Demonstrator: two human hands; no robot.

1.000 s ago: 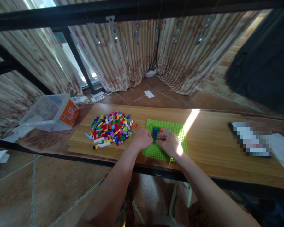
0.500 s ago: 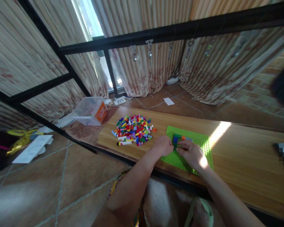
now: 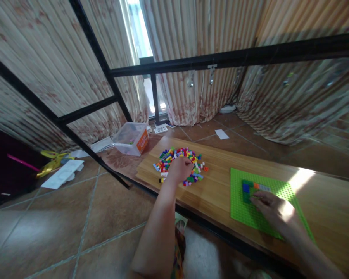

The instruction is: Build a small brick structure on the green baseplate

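Observation:
My left hand [image 3: 180, 169] is over the pile of loose building bricks [image 3: 170, 155], with its fingers curled down; what they hold, if anything, is hidden. On the bench lies a bright green studded baseplate [image 3: 241, 211]. A row of joined bricks stands on it: a blue brick [image 3: 246, 188], dark green ones, an orange brick [image 3: 256, 185] and a grey brick [image 3: 264, 188]. My right hand [image 3: 269, 207] rests at these bricks, thumb and fingers pinched together beside the green ones. Whatever lies between its fingertips is too small to make out.
A clear plastic box [image 3: 125, 144] with an orange label stands left of the wooden bench top [image 3: 212, 197]. A black metal frame [image 3: 189, 69] crosses behind the bench, before the curtains [image 3: 177, 35]. White paper [image 3: 222, 134] lies on the tiled floor beyond.
My left hand has gone from the baseplate leftward to the brick pile. My right hand stays by the joined bricks. The view has turned left, so the scene appears shifted right.

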